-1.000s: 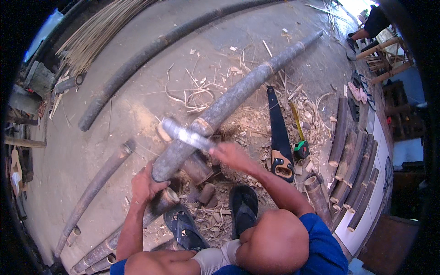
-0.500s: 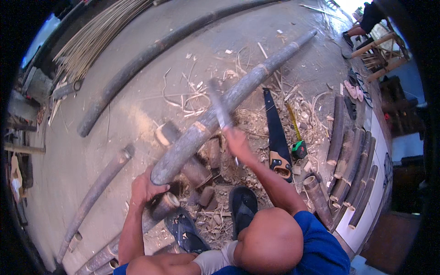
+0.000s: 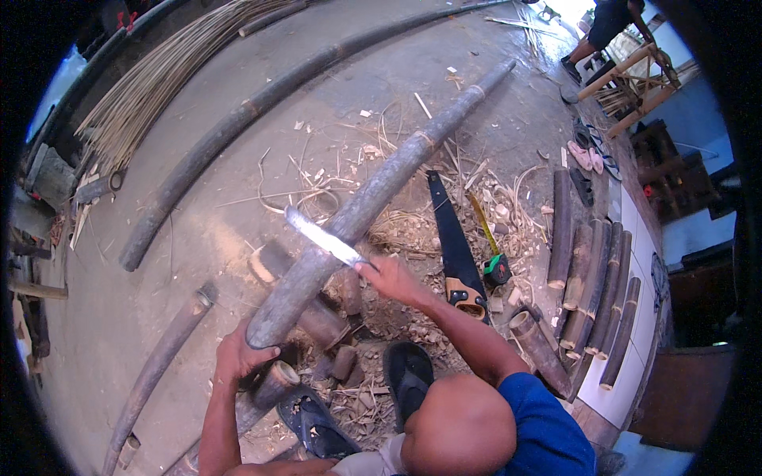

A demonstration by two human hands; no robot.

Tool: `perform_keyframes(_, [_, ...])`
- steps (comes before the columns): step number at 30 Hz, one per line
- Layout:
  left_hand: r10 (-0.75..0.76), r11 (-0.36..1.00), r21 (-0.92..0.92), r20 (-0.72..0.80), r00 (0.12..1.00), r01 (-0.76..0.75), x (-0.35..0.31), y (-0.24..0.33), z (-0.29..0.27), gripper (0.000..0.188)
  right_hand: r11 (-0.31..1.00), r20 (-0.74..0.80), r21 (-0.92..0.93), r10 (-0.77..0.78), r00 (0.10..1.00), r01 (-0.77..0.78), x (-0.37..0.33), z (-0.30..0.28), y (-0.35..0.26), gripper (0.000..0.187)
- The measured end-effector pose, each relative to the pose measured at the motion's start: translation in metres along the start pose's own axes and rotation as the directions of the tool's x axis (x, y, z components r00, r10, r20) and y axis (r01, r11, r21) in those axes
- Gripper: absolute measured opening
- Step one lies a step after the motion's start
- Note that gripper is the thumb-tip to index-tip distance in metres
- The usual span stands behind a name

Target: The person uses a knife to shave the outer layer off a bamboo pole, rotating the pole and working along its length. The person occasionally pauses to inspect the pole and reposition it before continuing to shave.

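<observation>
The long grey-brown bamboo pole [image 3: 385, 176] lies aslant ahead of the person, its near end passing over a short stout brown bamboo piece [image 3: 324, 323]. The left hand [image 3: 240, 352] grips that end. The right hand [image 3: 390, 279] is closed around the handle of a bright flat steel blade [image 3: 324, 238], which crosses the pole; contact cannot be confirmed.

Risks: the pole is round and could roll if the left grip slackened. A blade skidding down its length could reach the left hand. Loose pale bamboo shavings [image 3: 520, 190] could upset footing.

Surface: grey concrete floor [image 3: 190, 238], littered under and beyond the pole. A black-bladed handsaw with a wooden handle [image 3: 454, 238] lies beside a green-and-black tape measure [image 3: 497, 270], partly extended. Further right, dark cut bamboo lengths [image 3: 594, 278] rest in a row.

Room: a bundle of thin straw-coloured strips [image 3: 159, 95] lies upper left; 1 other person [image 3: 613, 24] stands upper right.
</observation>
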State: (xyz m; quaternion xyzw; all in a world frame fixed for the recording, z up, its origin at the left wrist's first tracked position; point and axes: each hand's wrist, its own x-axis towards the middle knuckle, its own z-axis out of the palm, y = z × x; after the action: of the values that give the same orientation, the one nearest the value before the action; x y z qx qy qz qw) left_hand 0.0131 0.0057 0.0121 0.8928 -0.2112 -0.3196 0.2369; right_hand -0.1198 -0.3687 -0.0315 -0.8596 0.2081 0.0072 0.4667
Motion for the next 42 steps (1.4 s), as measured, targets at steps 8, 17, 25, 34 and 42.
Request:
perform_keyframes(8, [0.04,0.971,0.24,-0.2,0.979,0.01,-0.018,0.026,0.011,0.092,0.991,0.137,-0.026,-0.128,0.982,0.133,-0.008,0.021,0.001,0.058])
perform_keyframes(17, [0.071,0.984,0.174,-0.139,0.988,-0.046,-0.011,0.019,0.002,0.093,0.99,-0.036,0.118,0.086,0.996,-0.081,0.0,0.023,0.012,0.058])
perform_keyframes(25, [0.053,0.983,0.18,-0.115,0.992,-0.032,-0.008,0.011,0.003,0.093,0.946,-0.178,0.261,0.245,0.953,-0.194,0.003,0.0,-0.005,0.063])
perform_keyframes(34, [-0.011,0.996,0.087,-0.03,0.999,0.014,-0.001,0.002,0.0,0.099,0.951,-0.003,0.246,0.194,0.981,-0.187,-0.001,0.024,-0.001,0.061])
perform_keyframes(42, [-0.009,0.999,0.043,-0.015,1.0,0.009,-0.001,0.004,-0.004,0.099,0.992,0.059,-0.013,0.122,0.991,-0.122,0.016,-0.004,0.01,0.057])
